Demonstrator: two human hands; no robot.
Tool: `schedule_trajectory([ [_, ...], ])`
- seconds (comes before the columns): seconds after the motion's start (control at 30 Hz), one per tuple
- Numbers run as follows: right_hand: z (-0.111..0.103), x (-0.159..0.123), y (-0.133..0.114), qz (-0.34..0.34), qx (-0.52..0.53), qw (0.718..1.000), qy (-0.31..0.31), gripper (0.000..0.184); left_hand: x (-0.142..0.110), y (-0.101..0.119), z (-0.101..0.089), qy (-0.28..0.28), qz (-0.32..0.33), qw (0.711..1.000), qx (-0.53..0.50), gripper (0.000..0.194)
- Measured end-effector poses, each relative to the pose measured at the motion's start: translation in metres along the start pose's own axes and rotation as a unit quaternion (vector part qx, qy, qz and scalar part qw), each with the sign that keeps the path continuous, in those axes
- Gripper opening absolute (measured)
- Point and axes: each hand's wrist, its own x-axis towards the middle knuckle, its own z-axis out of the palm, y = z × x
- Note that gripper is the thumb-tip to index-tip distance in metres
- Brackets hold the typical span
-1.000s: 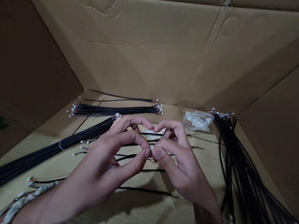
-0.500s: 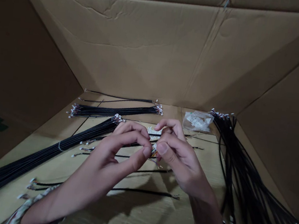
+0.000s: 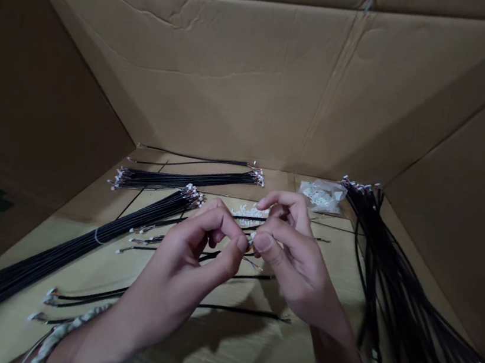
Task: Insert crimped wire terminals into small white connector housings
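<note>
Pinching | left hand [image 3: 183, 254], right hand [image 3: 293, 253] curled shut on small wire terminal [image 3: 251, 246], mostly fingertip-hidden | beside white plastic connectors [image 3: 247, 215]

Pretty tight in there tbh: the right hand [image 3: 299, 260] could pass over the cardboard floor [image 3: 334, 265], but a black wire bundle [image 3: 402, 286] blocked the right side. Another black wire bundle [image 3: 82, 245] lay across the left.
</note>
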Motion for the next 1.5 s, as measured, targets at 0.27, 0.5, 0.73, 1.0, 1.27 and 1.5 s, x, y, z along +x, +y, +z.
schedule_trajectory([
  [0.27,-0.001,0.001,0.002,-0.002,-0.029,1.000,-0.011,0.023,0.001,-0.005,-0.001,-0.012,0.086,0.990,0.108,0.021],
  [0.5,-0.005,0.001,0.004,0.054,0.096,0.994,-0.018,0.033,-0.005,-0.002,-0.002,0.031,0.224,0.930,0.291,0.014],
  [0.73,-0.003,0.001,0.005,0.051,0.097,0.994,-0.012,0.030,0.003,-0.003,-0.011,-0.051,0.160,0.965,0.200,0.018],
  [1.0,-0.003,0.001,0.003,0.031,0.052,0.998,-0.022,0.024,0.001,0.002,-0.006,-0.022,0.187,0.956,0.225,0.023],
  [1.27,-0.005,0.002,0.001,-0.012,-0.030,0.999,-0.006,0.022,0.011,0.007,-0.007,-0.048,0.163,0.966,0.195,0.026],
  [1.5,-0.009,0.003,0.004,0.033,0.058,0.997,-0.048,0.028,0.006,0.008,-0.003,-0.029,0.178,0.952,0.247,0.025],
])
